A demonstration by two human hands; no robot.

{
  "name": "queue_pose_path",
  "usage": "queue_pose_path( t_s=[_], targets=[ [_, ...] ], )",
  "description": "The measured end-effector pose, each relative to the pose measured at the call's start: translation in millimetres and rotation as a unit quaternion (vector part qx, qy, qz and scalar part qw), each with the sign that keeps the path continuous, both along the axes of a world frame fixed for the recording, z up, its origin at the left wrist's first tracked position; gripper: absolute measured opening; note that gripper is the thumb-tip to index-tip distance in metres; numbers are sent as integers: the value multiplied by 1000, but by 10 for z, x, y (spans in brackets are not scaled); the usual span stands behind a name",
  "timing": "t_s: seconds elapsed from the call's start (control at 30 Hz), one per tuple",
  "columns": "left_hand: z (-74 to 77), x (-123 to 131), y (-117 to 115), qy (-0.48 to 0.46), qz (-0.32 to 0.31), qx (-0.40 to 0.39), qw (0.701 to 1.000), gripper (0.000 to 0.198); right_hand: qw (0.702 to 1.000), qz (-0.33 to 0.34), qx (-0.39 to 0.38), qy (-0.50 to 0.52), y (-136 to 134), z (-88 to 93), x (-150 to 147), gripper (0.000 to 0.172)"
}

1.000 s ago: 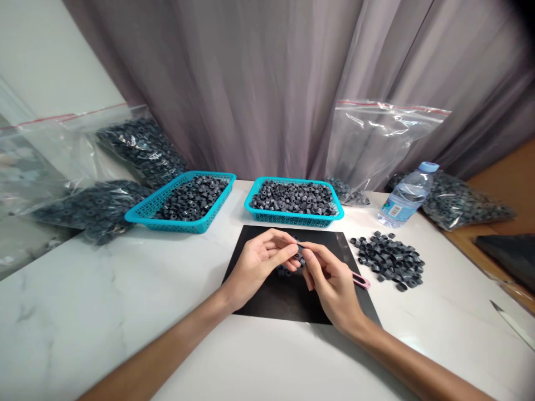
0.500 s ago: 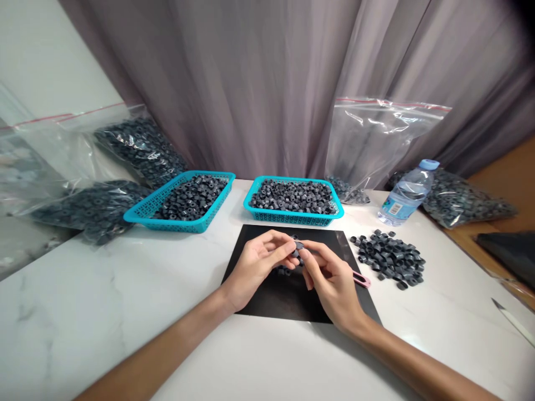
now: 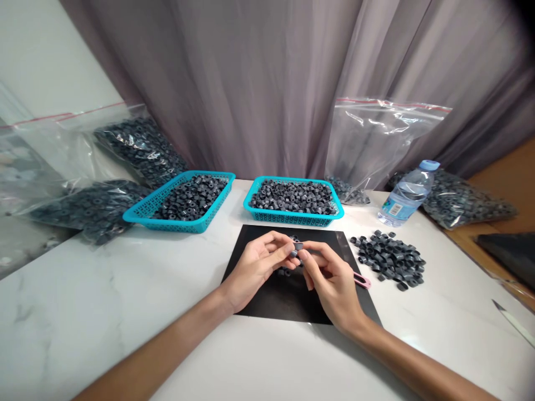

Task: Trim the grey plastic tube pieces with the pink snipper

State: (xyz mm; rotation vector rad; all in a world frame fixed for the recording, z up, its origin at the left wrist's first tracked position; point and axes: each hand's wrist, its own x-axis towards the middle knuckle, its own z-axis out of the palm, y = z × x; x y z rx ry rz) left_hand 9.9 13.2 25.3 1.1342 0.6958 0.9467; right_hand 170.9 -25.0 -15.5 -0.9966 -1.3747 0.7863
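Two hands met over the black mat [image 3: 267, 298] in the middle of the white table [image 3: 83, 301], pinching one small dark grey ring [image 3: 296, 247] between them. The left hand [image 3: 254, 267] had thumb and fingers closed on the ring from its side, and the right hand [image 3: 332, 281] gripped it from the other side while also holding a pink cutter [image 3: 361, 280] that poked out past the palm. A few more rings sat on the mat right under the fingers. Just to the right of the mat lay a loose pile of rings [image 3: 388, 259], with a water bottle [image 3: 403, 195] behind it. Two teal baskets [image 3: 144, 214] [image 3: 292, 214] full of the same rings sat behind the mat, and plastic bags [image 3: 96, 203] of them lay off to the left.
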Motion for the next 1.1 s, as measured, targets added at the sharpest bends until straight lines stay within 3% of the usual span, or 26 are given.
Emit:
queue_pose_path(
  t_s=[0.4, 0.67, 1.1],
  targets=[
    [-45, 16, 19, 42, -4, 55, 998, 24, 1000, 2, -7, 7, 16, 4, 16, 32],
    [-18, 14, 29, 47, -3, 51, 998, 21, 999, -45, -25, 11, 43, -20, 53, 32],
    [-12, 5, 42, 43, 12, 73, 996, 21, 999, -5, -2, 54, 12, -29, 23, 21]
  ],
)
